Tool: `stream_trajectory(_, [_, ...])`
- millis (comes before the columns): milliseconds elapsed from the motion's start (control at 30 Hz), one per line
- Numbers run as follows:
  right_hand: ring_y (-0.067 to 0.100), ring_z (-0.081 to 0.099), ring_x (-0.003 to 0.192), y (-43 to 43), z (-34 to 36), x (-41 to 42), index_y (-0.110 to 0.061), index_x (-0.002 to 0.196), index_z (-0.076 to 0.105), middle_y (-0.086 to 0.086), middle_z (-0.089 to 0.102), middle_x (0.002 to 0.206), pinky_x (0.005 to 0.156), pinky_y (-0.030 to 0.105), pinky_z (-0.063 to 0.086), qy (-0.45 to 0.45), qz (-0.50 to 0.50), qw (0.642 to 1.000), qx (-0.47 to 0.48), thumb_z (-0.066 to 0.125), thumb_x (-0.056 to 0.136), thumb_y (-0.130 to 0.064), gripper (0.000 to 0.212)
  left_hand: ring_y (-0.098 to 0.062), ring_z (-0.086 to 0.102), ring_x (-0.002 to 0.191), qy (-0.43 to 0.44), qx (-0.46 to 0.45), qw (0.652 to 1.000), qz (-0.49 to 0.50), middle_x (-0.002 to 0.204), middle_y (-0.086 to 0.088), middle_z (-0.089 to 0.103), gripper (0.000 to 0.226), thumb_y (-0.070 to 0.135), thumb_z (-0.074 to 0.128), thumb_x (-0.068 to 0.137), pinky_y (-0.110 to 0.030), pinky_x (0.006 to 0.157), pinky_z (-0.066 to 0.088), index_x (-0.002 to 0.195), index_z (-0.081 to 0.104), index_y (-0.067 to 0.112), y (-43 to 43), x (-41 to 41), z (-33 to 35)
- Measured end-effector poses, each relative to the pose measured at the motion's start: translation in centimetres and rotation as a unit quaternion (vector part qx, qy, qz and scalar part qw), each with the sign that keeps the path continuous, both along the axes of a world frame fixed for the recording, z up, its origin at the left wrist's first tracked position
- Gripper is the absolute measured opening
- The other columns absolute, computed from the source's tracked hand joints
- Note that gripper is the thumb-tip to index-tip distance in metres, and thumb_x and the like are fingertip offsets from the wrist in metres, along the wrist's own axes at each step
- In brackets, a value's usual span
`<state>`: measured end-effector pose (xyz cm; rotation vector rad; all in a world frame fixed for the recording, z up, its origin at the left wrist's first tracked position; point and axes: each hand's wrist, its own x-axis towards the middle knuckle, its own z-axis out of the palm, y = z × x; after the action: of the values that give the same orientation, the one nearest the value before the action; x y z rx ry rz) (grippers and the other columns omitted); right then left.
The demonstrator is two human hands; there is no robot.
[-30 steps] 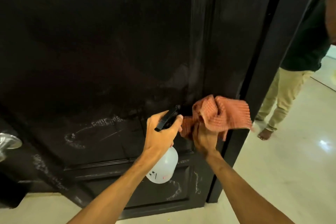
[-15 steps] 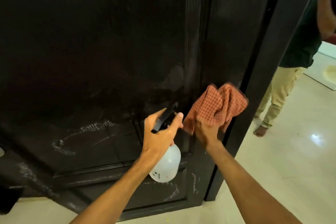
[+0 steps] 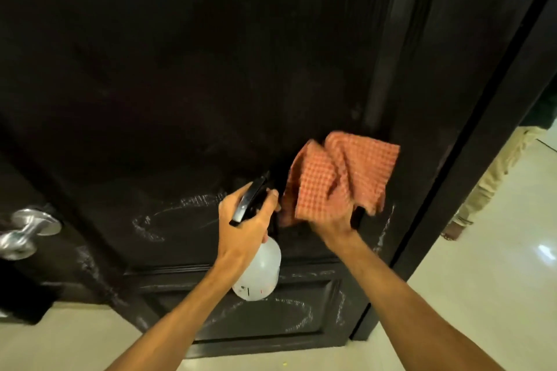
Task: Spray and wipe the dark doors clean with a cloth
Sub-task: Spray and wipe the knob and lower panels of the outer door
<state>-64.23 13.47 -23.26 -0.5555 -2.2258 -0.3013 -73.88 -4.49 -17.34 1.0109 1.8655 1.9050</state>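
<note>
Against the dark door point(image 3: 180, 69), the left hand point(image 3: 244, 229) gripped the spray bottle point(image 3: 259, 274) while the right hand point(image 3: 331, 226) clutched the checked cloth point(image 3: 337, 178).

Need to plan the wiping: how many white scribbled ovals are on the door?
2. The upper oval is on the middle panel, left of the spray bottle; the lower oval is on the bottom panel, below the bottle. The left forearm may hide more.

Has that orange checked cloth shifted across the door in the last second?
Yes. The orange checked cloth has slid left across the dark door, away from its right edge, toward the chalk scribble.
</note>
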Motion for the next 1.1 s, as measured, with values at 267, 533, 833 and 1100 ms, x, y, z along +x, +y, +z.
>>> stream_trajectory(267, [0.037, 0.050, 0.108, -3.3, 6.8, -6.0, -0.007, 0.136, 0.055, 0.023, 0.063, 0.109, 0.116, 0.047, 0.022, 0.265, -0.120, 0.955, -0.051, 0.050, 0.097, -0.024, 0.042, -0.019, 0.044, 0.035, -0.017, -0.004, 0.999, 0.049, 0.079, -0.012, 0.074, 0.015, 0.008, 0.069, 0.099, -0.035, 0.045, 0.042, 0.085, 0.071, 0.007, -4.8, -3.7, -0.5])
stream_trajectory(533, [0.033, 0.066, 0.080, -7.1, 5.9, -9.5, -0.004, 0.088, 0.068, 0.014, 0.069, 0.082, 0.079, 0.039, 0.052, 0.141, -0.048, 0.989, -0.023, 0.057, 0.092, -0.014, 0.015, -0.020, 0.045, 0.035, -0.028, -0.011, 0.994, 0.105, 0.075, -0.012, 0.073, 0.018, 0.010, 0.067, 0.100, -0.034, 0.042, 0.042, 0.083, 0.070, 0.004, -11.0, -8.4, -1.0])
stream_trajectory(833, [0.031, 0.064, 0.063, -16.4, 3.7, -18.4, -0.012, 0.074, 0.066, 0.009, 0.064, 0.066, 0.061, 0.035, 0.045, 0.051, 0.080, 0.991, -0.099, 0.031, 0.107, -0.033, 0.053, -0.017, 0.049, 0.040, -0.060, -0.011, 0.985, 0.163, 0.069, -0.016, 0.068, 0.021, 0.015, 0.070, 0.099, -0.029, 0.040, 0.041, 0.080, 0.070, 0.005, -19.1, -15.3, -3.2])
stream_trajectory(1100, [0.015, 0.064, 0.097, -23.0, -2.7, -25.8, -0.012, 0.102, 0.077, 0.000, 0.068, 0.100, 0.089, 0.021, 0.050, -0.271, 0.129, 0.954, 0.009, 0.071, 0.078, -0.006, 0.026, -0.016, 0.052, 0.041, -0.049, 0.007, 0.982, 0.181, 0.069, -0.014, 0.069, 0.019, 0.017, 0.072, 0.097, -0.029, 0.042, 0.046, 0.083, 0.070, 0.005, -26.1, -21.4, -3.0])
